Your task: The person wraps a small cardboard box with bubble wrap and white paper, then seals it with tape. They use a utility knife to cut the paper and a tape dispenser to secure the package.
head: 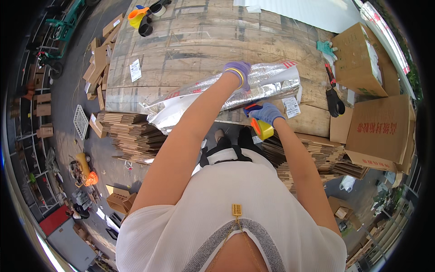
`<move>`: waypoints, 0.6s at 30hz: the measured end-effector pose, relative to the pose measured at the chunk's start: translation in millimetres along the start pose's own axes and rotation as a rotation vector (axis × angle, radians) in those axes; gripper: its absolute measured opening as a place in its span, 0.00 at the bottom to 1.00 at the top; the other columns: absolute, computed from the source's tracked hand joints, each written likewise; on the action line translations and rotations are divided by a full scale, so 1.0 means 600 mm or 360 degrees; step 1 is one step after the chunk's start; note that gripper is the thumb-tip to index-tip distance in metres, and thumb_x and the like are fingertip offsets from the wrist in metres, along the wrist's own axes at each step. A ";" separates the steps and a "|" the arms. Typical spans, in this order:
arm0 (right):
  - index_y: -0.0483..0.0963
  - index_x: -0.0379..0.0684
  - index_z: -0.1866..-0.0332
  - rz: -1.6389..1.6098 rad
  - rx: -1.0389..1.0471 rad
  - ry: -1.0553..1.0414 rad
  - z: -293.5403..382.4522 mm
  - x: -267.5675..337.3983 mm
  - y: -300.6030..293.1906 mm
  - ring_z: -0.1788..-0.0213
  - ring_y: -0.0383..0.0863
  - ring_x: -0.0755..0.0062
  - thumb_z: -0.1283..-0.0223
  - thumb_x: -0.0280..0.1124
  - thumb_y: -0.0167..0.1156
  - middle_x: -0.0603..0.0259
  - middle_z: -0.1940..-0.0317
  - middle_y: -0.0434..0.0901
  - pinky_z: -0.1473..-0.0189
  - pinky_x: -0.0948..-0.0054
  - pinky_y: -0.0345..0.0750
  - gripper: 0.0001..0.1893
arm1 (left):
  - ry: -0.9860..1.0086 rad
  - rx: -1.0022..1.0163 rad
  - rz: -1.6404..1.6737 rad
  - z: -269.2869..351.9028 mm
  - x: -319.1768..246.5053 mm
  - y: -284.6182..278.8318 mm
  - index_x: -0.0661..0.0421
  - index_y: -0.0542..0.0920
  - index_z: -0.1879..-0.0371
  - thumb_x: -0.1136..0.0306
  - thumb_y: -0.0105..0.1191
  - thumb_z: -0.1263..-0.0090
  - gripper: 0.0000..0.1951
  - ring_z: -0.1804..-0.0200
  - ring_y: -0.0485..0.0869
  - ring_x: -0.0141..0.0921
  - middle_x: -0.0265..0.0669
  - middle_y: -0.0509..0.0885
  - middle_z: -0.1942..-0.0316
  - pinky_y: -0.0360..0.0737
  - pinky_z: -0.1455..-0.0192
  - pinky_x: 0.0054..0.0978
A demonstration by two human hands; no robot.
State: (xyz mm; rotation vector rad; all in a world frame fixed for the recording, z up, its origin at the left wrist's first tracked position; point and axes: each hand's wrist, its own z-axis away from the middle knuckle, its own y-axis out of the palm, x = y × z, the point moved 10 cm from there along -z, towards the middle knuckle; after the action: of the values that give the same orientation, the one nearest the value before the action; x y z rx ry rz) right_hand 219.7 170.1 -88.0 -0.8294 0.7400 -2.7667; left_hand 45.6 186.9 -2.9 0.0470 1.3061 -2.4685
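A long bundle of silver foil wrap (275,90) with a white underside and red print lies slantwise on the wooden worktable (190,47). My left hand (239,73), in a purple knit glove, holds it near its middle; the fingertips are partly hidden against the foil. Just below the bundle's near edge, my right hand (268,114), also gloved, grips a tape dispenser (257,125) with a blue and red head, an orange hub and a yellow roll. A white printed label (291,107) lies beside that hand. The foil's left end hangs past the table's near edge.
More tape dispensers (141,20) sit at the far left, and a black one (334,102) at the right near a red-handled cutter (329,74). Cardboard boxes (377,125) stand on the right. Flattened cartons (131,134) are stacked beneath the table edge. A teal glove (327,50) lies beyond.
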 end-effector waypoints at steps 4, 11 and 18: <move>0.81 0.34 0.54 0.0029 0.0046 0.0012 0.097 -0.006 -0.012 0.60 0.88 0.56 0.57 0.54 0.76 0.47 0.60 0.87 0.53 0.62 0.83 0.33 | -0.0132 0.0271 -0.0007 -0.034 0.026 0.005 0.55 0.87 0.47 0.44 0.80 0.57 0.39 0.48 0.89 0.45 0.40 0.91 0.51 0.85 0.45 0.43; 0.73 0.35 0.40 -0.0847 0.0057 -0.0299 0.206 0.006 -0.104 0.60 0.81 0.75 0.58 0.43 0.82 0.61 0.58 0.82 0.57 0.73 0.82 0.40 | -0.0084 0.0177 0.0095 -0.020 0.022 0.023 0.51 0.78 0.31 0.41 0.80 0.58 0.51 0.33 0.81 0.43 0.43 0.81 0.33 0.78 0.33 0.40; 0.66 0.37 0.29 -0.0863 -0.0503 -0.0686 0.273 0.088 -0.131 0.45 0.84 0.67 0.59 0.39 0.83 0.55 0.43 0.81 0.44 0.66 0.83 0.49 | 0.0173 -0.0119 0.2388 0.156 0.084 0.075 0.58 0.72 0.29 0.43 0.71 0.38 0.43 0.34 0.79 0.37 0.43 0.78 0.33 0.77 0.32 0.36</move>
State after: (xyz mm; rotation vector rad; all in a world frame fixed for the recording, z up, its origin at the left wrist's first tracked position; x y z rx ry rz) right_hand 265.0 155.6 95.0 -1.8605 0.9906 -2.7505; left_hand 24.5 73.8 5.6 0.8096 0.8089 -1.1157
